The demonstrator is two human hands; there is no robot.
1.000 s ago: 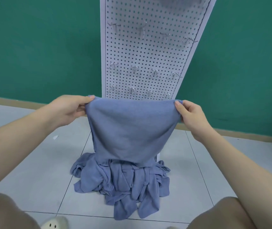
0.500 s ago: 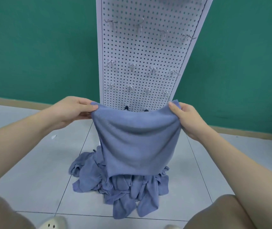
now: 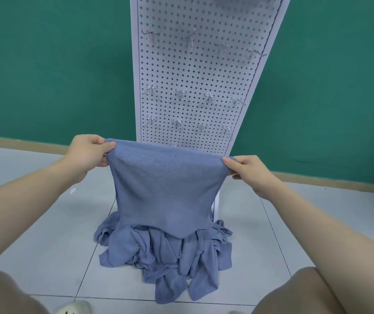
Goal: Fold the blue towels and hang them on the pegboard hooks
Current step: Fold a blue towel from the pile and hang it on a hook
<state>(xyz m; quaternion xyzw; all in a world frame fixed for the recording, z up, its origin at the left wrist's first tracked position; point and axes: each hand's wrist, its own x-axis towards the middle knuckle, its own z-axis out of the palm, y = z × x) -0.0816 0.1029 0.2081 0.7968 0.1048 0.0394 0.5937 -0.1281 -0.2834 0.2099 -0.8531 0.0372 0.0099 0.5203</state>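
Observation:
A blue towel [image 3: 165,189] hangs stretched between my two hands in front of the white pegboard [image 3: 199,71]. My left hand [image 3: 88,152] pinches its upper left corner, and my right hand [image 3: 249,171] pinches its upper right corner. The towel's lower edge reaches down over a crumpled pile of blue towels [image 3: 165,257] on the floor at the board's foot. Rows of small metal hooks [image 3: 208,98] stick out of the pegboard, all bare in the part I can see. The towel hides the board's lowest part.
A green wall [image 3: 56,64] stands behind the pegboard, with a tan baseboard along the grey tiled floor [image 3: 45,223]. My knees fill the bottom corners, and a pale shoe [image 3: 74,308] shows at the bottom left.
The top edge sagged between my hands half a second ago; it is now pulled taut again. My hands have spread slightly apart and the view has shifted a little.

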